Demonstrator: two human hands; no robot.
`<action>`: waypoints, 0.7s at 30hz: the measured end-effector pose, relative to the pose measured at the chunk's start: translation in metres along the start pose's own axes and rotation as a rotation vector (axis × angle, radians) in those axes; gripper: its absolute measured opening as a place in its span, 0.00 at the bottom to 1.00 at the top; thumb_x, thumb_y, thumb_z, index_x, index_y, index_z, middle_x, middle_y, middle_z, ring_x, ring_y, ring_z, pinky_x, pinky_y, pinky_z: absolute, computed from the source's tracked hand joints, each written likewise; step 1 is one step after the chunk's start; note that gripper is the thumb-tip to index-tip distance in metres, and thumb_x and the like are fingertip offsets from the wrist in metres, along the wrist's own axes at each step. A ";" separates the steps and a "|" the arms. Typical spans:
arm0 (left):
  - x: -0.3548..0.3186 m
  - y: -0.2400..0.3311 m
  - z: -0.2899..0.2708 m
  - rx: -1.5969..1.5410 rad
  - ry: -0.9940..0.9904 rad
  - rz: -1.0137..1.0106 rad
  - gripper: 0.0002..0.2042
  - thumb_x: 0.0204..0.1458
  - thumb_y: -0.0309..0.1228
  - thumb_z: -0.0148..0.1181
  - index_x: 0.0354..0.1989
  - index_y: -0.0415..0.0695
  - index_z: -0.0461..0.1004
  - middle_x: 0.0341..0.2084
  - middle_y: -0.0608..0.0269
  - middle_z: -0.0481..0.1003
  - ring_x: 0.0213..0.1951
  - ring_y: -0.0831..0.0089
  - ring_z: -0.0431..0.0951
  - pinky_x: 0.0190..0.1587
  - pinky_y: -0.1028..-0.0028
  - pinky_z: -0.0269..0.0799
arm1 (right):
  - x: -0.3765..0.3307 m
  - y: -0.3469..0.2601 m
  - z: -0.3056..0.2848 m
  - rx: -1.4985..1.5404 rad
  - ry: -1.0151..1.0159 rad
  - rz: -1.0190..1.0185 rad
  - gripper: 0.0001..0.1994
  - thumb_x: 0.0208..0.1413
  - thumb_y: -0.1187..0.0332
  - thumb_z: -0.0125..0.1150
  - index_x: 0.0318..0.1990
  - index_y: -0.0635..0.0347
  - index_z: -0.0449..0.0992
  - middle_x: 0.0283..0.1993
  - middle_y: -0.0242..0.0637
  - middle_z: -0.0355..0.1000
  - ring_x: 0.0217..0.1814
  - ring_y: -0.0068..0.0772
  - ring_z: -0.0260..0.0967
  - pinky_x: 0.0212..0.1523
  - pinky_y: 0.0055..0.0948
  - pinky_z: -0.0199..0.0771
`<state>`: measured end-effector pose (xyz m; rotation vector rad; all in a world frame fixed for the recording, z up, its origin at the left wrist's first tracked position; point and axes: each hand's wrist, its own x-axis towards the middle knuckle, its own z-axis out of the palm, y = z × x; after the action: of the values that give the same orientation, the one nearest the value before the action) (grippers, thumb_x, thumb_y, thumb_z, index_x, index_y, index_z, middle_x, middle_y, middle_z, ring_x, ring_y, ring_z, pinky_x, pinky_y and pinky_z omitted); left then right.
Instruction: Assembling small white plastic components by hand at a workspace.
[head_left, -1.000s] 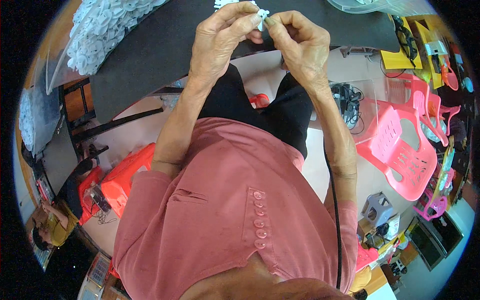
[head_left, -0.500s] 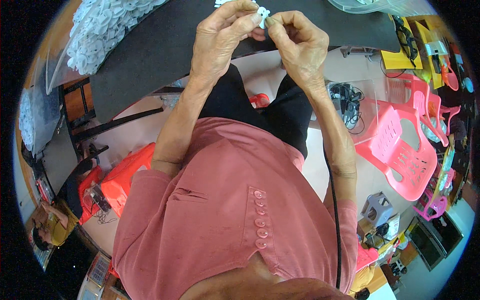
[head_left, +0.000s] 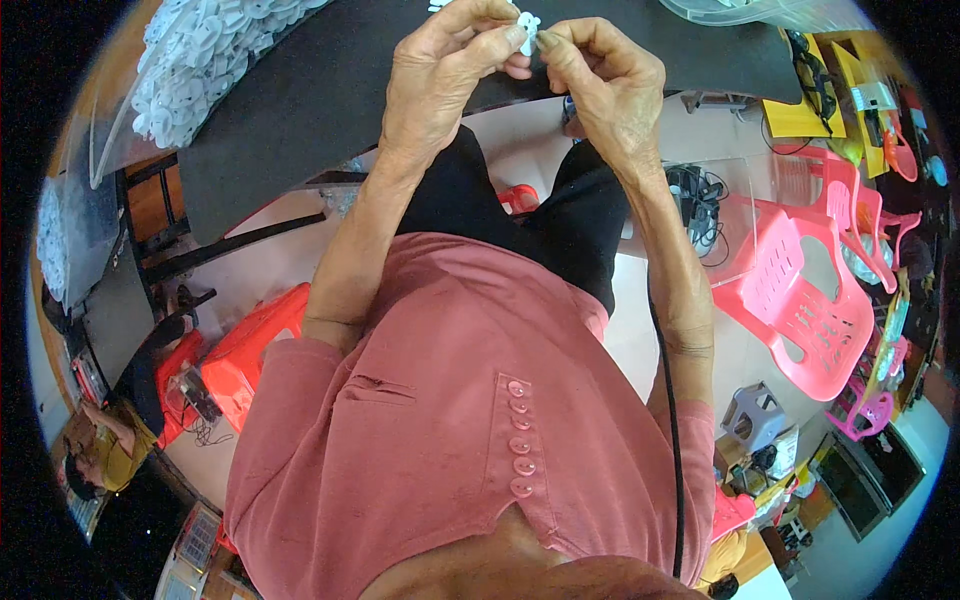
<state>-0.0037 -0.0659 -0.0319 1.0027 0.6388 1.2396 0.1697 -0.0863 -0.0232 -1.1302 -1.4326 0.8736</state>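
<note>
While forearms [head_left: 362,240] slant, left fingers [head_left: 504,42] pinch.

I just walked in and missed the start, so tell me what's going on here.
A person in a pink buttoned shirt holds a small white plastic piece in the left hand, above a dark table. The right hand is pinched close beside it; whether it touches is hard to tell. A heap of white plastic pieces sits to the left.

white pile [head_left: 195,70], clear tub [head_left: 735,14] cut by top edge; white piece [head_left: 529,33] partly behind left hand [head_left: 432,85]
</note>
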 end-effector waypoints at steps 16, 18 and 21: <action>-0.002 0.011 0.006 -0.030 0.009 -0.044 0.07 0.63 0.23 0.59 0.48 0.37 0.75 0.36 0.62 0.78 0.36 0.76 0.79 0.41 0.77 0.78 | 0.000 0.009 0.001 0.029 -0.061 -0.052 0.07 0.65 0.69 0.63 0.41 0.64 0.81 0.28 0.26 0.73 0.28 0.13 0.68 0.28 0.16 0.68; 0.000 0.005 0.001 -0.047 0.011 -0.038 0.08 0.63 0.23 0.58 0.48 0.37 0.75 0.36 0.62 0.78 0.36 0.76 0.79 0.41 0.76 0.78 | 0.001 0.007 0.000 0.033 -0.079 -0.032 0.07 0.66 0.69 0.62 0.41 0.64 0.81 0.28 0.26 0.73 0.28 0.14 0.68 0.29 0.16 0.69; 0.001 0.002 0.000 -0.070 0.005 -0.021 0.08 0.63 0.23 0.58 0.48 0.37 0.75 0.36 0.62 0.78 0.36 0.76 0.79 0.41 0.76 0.79 | 0.005 0.007 -0.001 0.130 -0.026 -0.028 0.08 0.66 0.68 0.62 0.42 0.65 0.81 0.29 0.27 0.73 0.28 0.15 0.68 0.28 0.17 0.69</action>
<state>-0.0045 -0.0651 -0.0303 0.9330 0.6045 1.2385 0.1723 -0.0794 -0.0281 -1.0026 -1.3888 0.9502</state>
